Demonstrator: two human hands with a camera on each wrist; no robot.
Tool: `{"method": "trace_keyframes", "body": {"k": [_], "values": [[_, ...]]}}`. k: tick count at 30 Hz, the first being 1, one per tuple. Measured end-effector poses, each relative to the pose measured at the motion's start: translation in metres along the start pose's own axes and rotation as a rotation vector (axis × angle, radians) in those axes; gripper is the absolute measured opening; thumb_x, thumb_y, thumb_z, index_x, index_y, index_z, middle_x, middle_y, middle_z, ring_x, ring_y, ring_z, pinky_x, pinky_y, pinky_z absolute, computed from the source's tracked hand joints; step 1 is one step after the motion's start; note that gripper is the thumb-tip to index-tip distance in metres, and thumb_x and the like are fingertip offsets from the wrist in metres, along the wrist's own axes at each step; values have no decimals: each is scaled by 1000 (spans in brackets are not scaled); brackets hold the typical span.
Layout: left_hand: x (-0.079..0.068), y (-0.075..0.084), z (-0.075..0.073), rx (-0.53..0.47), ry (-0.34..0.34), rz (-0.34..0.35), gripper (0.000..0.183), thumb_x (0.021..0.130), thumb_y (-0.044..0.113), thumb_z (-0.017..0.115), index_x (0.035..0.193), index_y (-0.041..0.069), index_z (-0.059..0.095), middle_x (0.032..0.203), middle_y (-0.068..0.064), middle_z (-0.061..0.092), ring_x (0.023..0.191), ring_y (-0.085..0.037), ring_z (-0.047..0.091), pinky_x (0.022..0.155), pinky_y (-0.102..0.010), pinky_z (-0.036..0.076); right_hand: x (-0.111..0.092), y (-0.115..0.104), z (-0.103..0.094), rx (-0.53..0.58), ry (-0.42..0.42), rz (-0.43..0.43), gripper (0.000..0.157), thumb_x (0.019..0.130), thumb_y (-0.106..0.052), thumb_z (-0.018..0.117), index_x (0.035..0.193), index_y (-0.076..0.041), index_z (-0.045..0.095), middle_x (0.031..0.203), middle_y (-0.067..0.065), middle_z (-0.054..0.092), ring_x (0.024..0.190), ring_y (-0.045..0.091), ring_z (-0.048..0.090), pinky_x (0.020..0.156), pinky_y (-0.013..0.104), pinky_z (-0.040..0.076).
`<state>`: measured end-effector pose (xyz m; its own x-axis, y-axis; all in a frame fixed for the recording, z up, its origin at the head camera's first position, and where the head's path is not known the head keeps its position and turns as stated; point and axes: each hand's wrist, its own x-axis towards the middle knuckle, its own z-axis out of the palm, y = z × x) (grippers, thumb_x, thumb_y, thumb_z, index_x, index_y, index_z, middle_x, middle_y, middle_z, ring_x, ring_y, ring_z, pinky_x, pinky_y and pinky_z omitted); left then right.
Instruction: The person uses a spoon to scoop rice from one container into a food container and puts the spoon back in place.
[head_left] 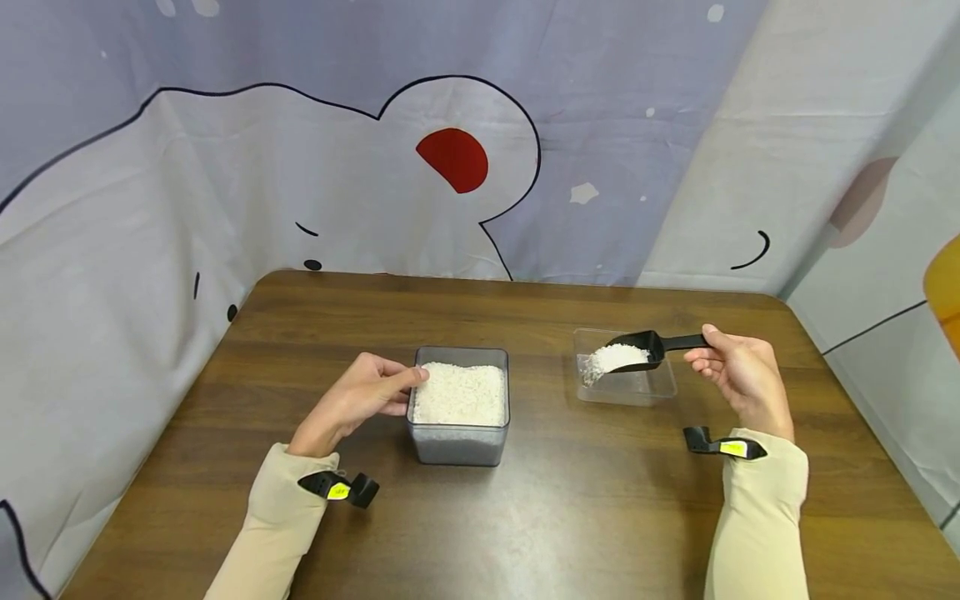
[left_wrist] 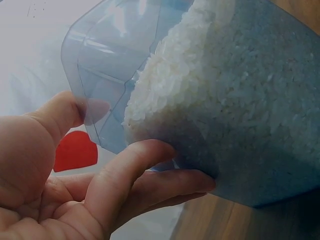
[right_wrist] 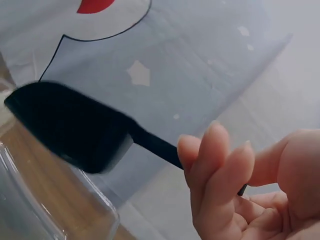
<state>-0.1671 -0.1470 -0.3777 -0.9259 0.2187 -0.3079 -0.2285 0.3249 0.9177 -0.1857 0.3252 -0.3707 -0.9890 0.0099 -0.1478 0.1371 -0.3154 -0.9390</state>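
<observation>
A smoky clear square bin (head_left: 459,446) filled with white rice (head_left: 459,396) stands on the table left of centre. My left hand (head_left: 360,393) grips its left wall, thumb over the rim and fingers against the outside, as the left wrist view shows. On the right, my right hand (head_left: 742,375) pinches the handle of a black scoop (right_wrist: 70,127). The scoop is held above a shallow clear tray (head_left: 626,397), its mouth pointing left. White rice lies in the scoop in the head view, and some grains spill off its front lip over the tray's left part.
The brown wooden table (head_left: 547,508) carries both containers, with a gap between them. A printed cloth (head_left: 337,175) with cartoon shapes hangs behind the table and along its sides. Each wrist wears a black strapped device (head_left: 723,446).
</observation>
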Motion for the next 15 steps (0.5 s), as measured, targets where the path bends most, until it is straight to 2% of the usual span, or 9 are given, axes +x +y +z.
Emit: {"method": "trace_keyframes", "body": {"k": [8,15], "values": [[0,-1,0,-12,-1,10,42,85,26,65,107,-9,63,104,-17,62,85,-20,63,73,-32,56,-1,-2,20,-283,79,-38,39,90,-26,58,103,10,48,60,6,66,50,11,62,45,18,50],[0,-1,1,-17,-3,10,41,85,26,64,107,-9,63,104,-17,63,85,-20,63,73,-32,56,-2,-2,26,-391,130,-84,43,93,-27,53,103,14,47,58,5,65,49,13,62,45,20,51]]}}
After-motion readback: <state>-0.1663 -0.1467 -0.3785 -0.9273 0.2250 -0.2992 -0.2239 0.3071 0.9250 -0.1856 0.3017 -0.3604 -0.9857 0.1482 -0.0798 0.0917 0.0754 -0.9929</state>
